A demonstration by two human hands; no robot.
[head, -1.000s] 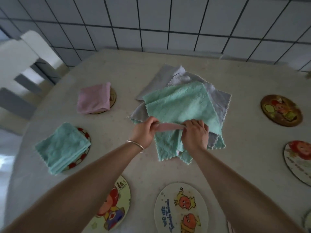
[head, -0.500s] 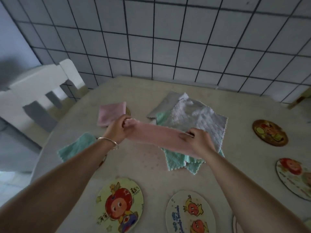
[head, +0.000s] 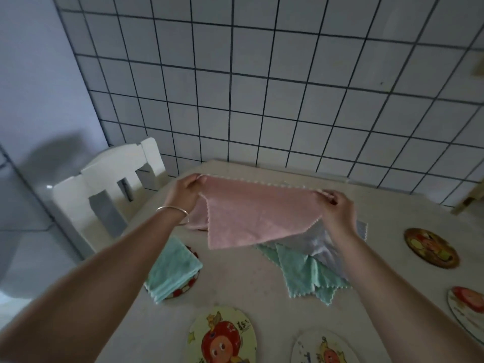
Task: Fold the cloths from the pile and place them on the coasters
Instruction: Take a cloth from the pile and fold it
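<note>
pinching the top corners of a pink cloth (head: 258,216) with left hand (head: 183,192) and right hand (head: 337,208), arms stretched forward. spread flat, scalloped edge taut, hanging in the air above the pile (head: 309,268) on the table (head: 235,284).

Below the gripped pink cloth (head: 258,214), bare table (head: 243,280) is left open between the folded green cloth (head: 171,269) leftward and the loose pile (head: 309,268) rightward.

White chair (head: 110,189) beside table (head: 251,292), tiled wall (head: 288,87) behind
</note>
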